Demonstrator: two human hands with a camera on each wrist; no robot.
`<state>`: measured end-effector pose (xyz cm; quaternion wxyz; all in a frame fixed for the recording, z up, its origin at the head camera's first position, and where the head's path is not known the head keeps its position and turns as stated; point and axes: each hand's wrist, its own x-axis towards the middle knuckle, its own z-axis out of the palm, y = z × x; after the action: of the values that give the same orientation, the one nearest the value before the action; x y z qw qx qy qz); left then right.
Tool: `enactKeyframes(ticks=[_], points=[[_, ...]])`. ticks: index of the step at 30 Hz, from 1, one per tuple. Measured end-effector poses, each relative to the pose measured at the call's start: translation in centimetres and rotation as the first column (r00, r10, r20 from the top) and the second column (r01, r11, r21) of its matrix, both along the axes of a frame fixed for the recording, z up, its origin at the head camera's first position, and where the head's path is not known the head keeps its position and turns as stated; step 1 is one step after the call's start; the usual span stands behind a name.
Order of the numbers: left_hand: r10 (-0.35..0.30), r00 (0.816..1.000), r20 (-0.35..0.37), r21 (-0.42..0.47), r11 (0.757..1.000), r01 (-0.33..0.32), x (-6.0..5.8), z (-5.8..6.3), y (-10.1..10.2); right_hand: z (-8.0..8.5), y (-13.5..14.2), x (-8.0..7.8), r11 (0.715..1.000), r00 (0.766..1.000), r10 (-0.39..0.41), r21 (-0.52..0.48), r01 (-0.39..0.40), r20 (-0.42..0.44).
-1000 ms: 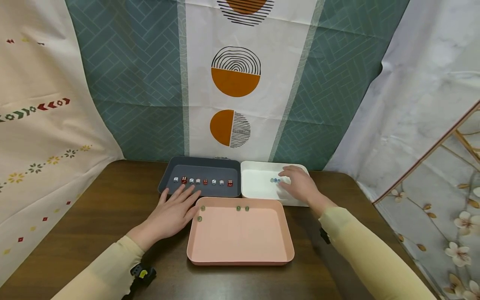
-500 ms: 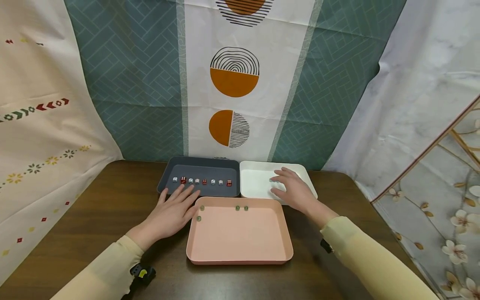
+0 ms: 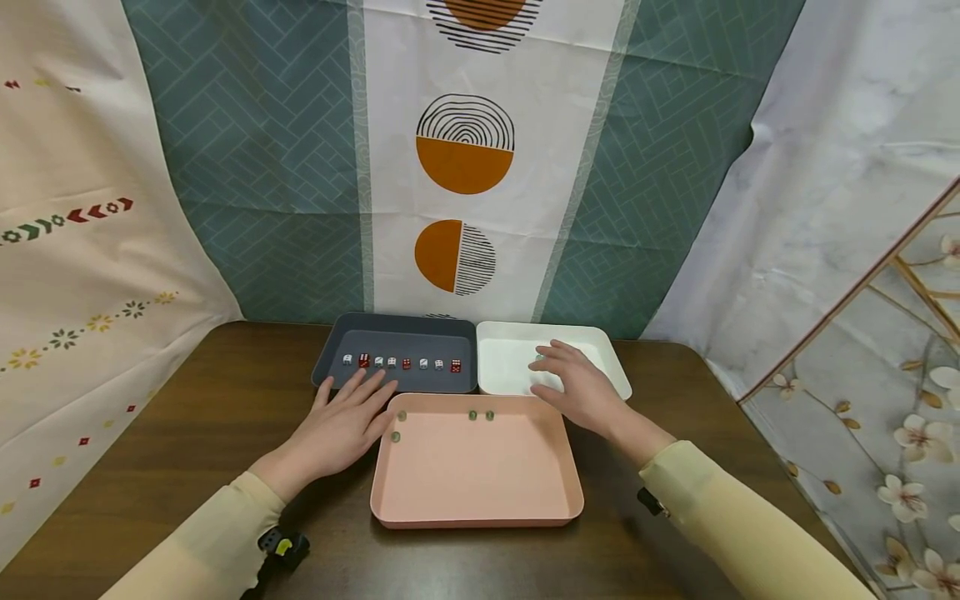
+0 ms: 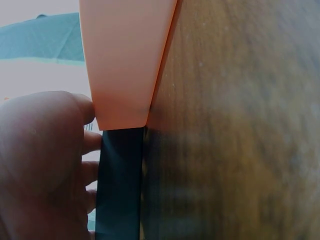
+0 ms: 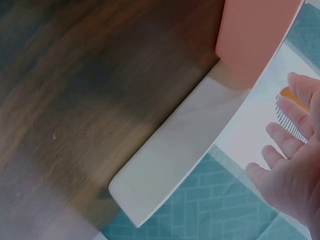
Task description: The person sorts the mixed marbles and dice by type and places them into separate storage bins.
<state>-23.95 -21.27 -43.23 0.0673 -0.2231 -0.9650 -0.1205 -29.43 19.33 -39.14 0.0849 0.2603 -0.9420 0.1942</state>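
Nothing gripped: right hand (image 3: 581, 390) hovered over white tray (image 3: 611, 367), fingers spread loose, palm down, tiny beads (image 3: 539, 357) just past fingertips. Left hand (image 3: 339, 427) lay flat on table (image 3: 187, 433), fingers straight, touching pink tray (image 3: 480, 521) corner, near gray tray (image 3: 330, 367) with dice (image 3: 405, 363).

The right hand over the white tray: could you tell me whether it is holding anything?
Nothing is visibly held: the right hand hovers over the white tray, fingers spread.
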Motion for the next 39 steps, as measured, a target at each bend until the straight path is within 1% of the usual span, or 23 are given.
enactKeyframes(ticks=[5,9,20,26,35,39], points=[[-0.002,1.000,0.000,0.004,1.000,0.002,0.0,0.0,0.0,0.1,-0.8,0.4,1.000,1.000,0.003,0.000,-0.003,0.021],[-0.002,1.000,0.001,0.001,1.000,0.002,-0.1,0.0,0.0,0.0,-1.2,0.9,1.000,0.999,0.024,-0.010,-0.023,0.032],[-0.003,1.000,0.003,-0.002,1.000,0.003,-0.1,0.0,0.0,-0.2,-2.2,1.9,0.995,0.996,0.088,-0.043,-0.087,0.026],[0.000,1.000,0.007,0.001,1.000,0.000,-0.1,0.0,0.0,-0.3,-2.8,2.3,0.993,0.994,0.110,-0.030,-0.110,0.018],[0.002,1.000,0.010,0.003,1.000,-0.002,0.0,0.0,0.0,-0.7,-3.6,2.2,0.991,0.991,0.137,-0.013,-0.137,-0.011],[-0.001,1.000,0.004,0.003,1.000,0.001,-0.1,-0.1,0.0,-0.8,-4.1,2.2,0.992,0.992,0.126,0.009,-0.126,0.017]])
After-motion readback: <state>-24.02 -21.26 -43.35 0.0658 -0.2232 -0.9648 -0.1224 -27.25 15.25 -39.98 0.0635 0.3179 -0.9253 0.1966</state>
